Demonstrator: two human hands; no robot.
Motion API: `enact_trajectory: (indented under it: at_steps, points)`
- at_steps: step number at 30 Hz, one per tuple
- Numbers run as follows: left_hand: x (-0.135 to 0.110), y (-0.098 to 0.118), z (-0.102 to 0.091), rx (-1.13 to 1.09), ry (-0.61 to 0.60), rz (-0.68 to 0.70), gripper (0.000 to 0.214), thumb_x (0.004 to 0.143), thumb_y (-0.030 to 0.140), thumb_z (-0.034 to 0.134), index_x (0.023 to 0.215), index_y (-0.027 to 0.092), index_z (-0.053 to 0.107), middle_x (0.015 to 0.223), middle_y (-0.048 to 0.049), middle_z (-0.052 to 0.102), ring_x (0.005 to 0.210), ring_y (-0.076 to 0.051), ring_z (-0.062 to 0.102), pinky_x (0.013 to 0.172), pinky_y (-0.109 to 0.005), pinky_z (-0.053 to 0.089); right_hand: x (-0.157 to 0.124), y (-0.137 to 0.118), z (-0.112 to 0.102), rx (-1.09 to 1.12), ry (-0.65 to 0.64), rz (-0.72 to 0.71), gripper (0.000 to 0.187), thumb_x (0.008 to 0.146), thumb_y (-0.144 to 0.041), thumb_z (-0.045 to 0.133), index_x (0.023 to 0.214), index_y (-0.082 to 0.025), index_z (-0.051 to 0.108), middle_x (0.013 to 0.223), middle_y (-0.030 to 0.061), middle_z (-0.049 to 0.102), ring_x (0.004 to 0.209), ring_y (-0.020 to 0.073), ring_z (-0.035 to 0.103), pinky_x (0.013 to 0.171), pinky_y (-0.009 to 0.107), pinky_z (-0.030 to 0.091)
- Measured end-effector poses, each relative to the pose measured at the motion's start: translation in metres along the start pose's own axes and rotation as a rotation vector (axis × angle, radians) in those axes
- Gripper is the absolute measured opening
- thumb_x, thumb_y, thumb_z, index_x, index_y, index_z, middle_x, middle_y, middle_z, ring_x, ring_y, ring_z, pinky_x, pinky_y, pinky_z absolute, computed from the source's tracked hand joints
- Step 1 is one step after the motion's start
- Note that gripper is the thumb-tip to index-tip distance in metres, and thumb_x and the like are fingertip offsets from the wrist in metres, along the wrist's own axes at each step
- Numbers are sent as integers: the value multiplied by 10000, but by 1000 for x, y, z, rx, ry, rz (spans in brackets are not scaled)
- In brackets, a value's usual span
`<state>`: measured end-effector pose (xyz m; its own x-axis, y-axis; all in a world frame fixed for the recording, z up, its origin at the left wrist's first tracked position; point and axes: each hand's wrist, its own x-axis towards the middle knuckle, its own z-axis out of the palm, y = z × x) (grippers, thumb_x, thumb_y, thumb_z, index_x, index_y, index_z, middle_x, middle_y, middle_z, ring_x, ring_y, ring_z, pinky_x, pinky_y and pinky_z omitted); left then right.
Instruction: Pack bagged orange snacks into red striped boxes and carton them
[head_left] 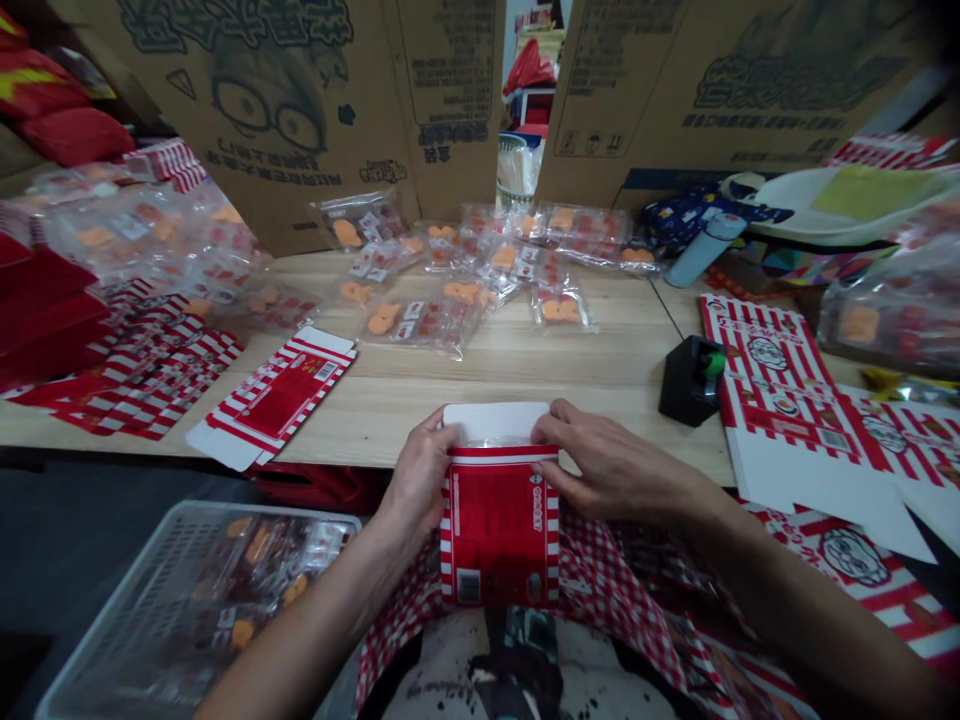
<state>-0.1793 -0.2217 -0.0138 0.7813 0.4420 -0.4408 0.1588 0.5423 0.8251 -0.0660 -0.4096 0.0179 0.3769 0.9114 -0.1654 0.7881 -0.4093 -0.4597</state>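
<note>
A red box with striped white edges (499, 530) is held in front of my lap, its white top flap (495, 420) raised. Clear plastic shows at its open mouth, just under the flap. My left hand (420, 470) grips the box's left upper edge, thumb near the flap's corner. At the right upper edge, my right hand (600, 460) pinches the flap corner and the side with thumb and fingers. How full the box is cannot be seen. On the table to the left lies a flat red-and-white box (277, 395).
Clear packets with orange pieces (427, 320) lie along the table's back. A black tape dispenser (691, 380) stands right, beside striped flat cartons (780, 380) and a light blue bottle (705, 250). A white basket (120, 610) of packets sits low left. Large cardboard boxes (442, 130) wall the back.
</note>
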Motion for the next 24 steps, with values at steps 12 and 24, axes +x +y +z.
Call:
enact_trajectory:
  at_steps: [12,24]
  points:
    - [-10,-38,-14,138,72,373,313,903,432,702,1038,256,482,877,43,615,772,-109,606,749,-205,490,22,34,10,295,-72,-21,183,962,-328,573,941,-176,674,851,60,696,750,187,616,698,302,463]
    - [0,-28,-33,306,149,354,290,872,473,721,830,190,673,761,20,643,693,-122,558,674,-202,460,13,3,80,791,573,36,182,1000,-272,495,1143,-225,598,1047,67,670,941,201,637,854,336,504]
